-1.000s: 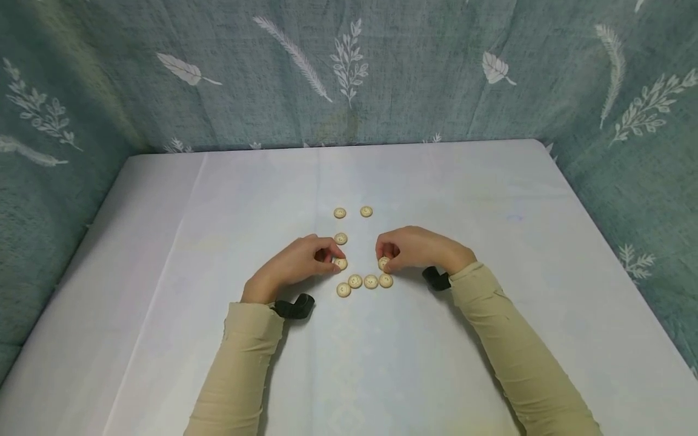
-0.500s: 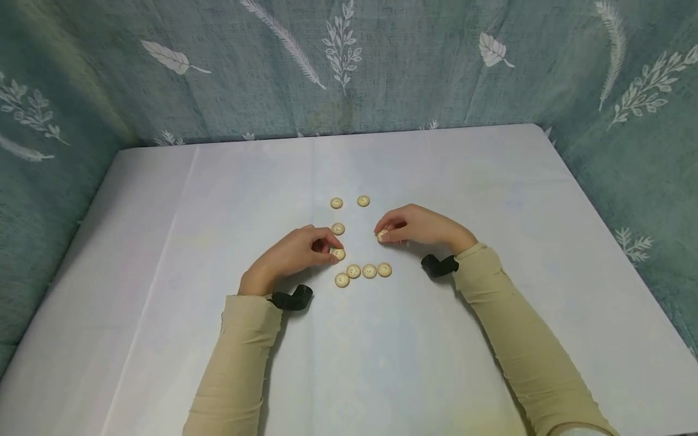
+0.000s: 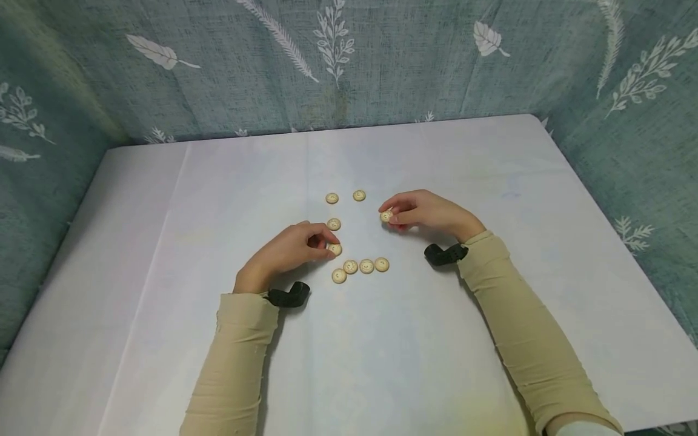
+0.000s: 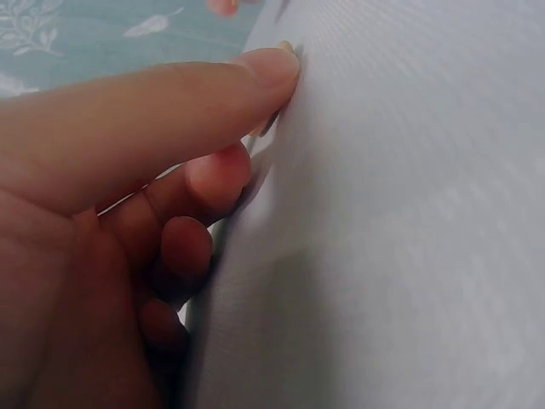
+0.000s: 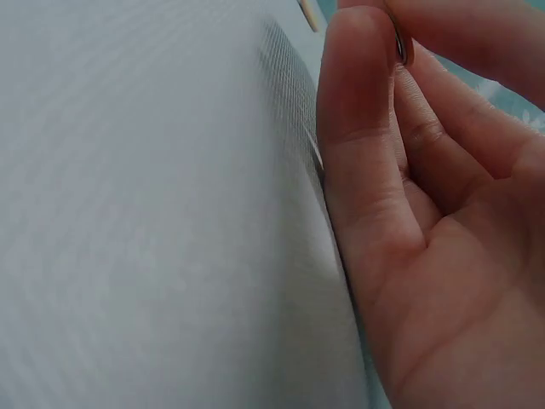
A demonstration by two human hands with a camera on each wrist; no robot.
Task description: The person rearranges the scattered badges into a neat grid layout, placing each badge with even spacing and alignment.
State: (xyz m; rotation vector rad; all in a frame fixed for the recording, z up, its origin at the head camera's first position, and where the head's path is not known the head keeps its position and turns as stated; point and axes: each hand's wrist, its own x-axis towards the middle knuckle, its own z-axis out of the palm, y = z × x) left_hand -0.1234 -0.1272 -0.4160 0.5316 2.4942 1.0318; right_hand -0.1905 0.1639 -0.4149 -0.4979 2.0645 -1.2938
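Note:
In the head view my left hand [image 3: 294,247] pinches a round cream button [image 3: 334,249] between thumb and index finger, low at the table. Its thumb [image 4: 196,98] covers most of that button in the left wrist view. My right hand [image 3: 428,212] pinches another cream button [image 3: 386,216] by its edge. From the right wrist, only a thin dark edge of it shows beside the thumb [image 5: 362,85]. Just beyond the left fingers lies a loose button [image 3: 334,224]. Two more, a left one [image 3: 332,198] and a right one [image 3: 359,195], lie farther back.
A short row of buttons lies nearer the front, from the leftmost button [image 3: 339,276] to the rightmost button [image 3: 382,264]. A white cloth covers the table [image 3: 463,363]. Green leaf-patterned fabric [image 3: 245,66] hangs behind and at both sides.
My right hand has moved away from the front row toward the back, carrying its button. My left hand keeps its pinch in nearly the same place. The head view has shifted slightly.

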